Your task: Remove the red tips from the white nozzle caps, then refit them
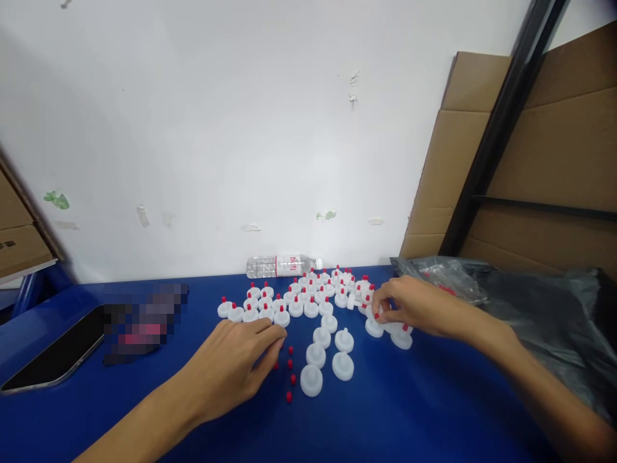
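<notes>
The blue tabletop (385, 411) is meeting a white wall (241, 128), a bottle (284, 265) lying along its back edge. White caps (311, 381) are spreading from there toward the middle. The right hand (414, 302) is pinching a red tip (376, 316); whether the left hand (234, 360) is gripping anything, I cannot tell. Dark plastic (530, 315) is covering the right edge.

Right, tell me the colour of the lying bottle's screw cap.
The screw cap is white; the head view shows it.
</notes>
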`<action>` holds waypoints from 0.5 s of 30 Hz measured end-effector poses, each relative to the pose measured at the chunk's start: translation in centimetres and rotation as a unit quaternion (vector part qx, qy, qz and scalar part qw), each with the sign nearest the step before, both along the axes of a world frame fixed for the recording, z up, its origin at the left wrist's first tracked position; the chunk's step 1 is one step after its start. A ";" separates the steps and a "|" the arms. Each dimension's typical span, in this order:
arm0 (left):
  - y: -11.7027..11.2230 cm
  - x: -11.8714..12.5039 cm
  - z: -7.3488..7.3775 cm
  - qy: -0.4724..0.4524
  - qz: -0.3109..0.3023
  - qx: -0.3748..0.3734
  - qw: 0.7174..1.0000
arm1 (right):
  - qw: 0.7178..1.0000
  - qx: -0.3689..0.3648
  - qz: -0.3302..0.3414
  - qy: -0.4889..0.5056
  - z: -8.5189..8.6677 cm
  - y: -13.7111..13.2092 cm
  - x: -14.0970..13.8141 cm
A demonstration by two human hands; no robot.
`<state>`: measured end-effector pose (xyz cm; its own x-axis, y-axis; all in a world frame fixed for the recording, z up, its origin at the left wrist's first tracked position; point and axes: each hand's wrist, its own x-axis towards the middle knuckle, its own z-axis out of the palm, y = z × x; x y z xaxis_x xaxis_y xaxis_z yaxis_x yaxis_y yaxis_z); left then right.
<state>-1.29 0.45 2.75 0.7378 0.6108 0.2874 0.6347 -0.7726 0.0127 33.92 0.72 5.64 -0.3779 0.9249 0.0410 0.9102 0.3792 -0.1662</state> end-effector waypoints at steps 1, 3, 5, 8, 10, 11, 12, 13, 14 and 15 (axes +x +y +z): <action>0.0 0.0 0.0 0.002 0.000 0.000 1.000 | 1.000 -0.005 0.007 0.007 0.1 0.0 -0.1; 0.1 0.0 0.0 0.006 0.000 0.002 1.000 | 0.999 -0.005 0.025 0.030 0.3 -0.2 -0.4; 0.1 0.0 0.0 0.007 -0.002 0.006 1.000 | 0.998 0.005 0.034 0.054 0.6 -0.5 -0.8; 0.1 -0.1 -0.1 -0.003 -0.009 0.014 1.000 | 0.994 0.017 0.026 0.103 1.1 -1.2 -1.5; 0.1 -0.2 -0.1 -0.021 -0.017 0.022 0.999 | 0.988 0.018 0.020 0.150 1.3 -1.7 -2.0; 0.0 -0.2 -0.1 -0.033 -0.022 0.027 0.999 | 0.985 0.022 0.020 0.171 1.3 -1.9 -2.4; 0.0 -0.2 0.0 -0.046 -0.027 0.035 0.998 | 0.982 0.030 0.020 0.186 1.3 -2.1 -2.7; -0.1 -0.2 0.0 -0.059 -0.033 0.044 0.997 | 0.980 0.041 0.022 0.193 1.2 -2.2 -3.1; -0.2 -0.1 0.0 -0.072 -0.039 0.054 0.995 | 0.979 0.056 0.025 0.193 1.0 -2.3 -3.5; -0.3 -0.1 0.1 -0.084 -0.044 0.066 0.993 | 0.979 0.076 0.030 0.188 0.8 -2.5 -4.0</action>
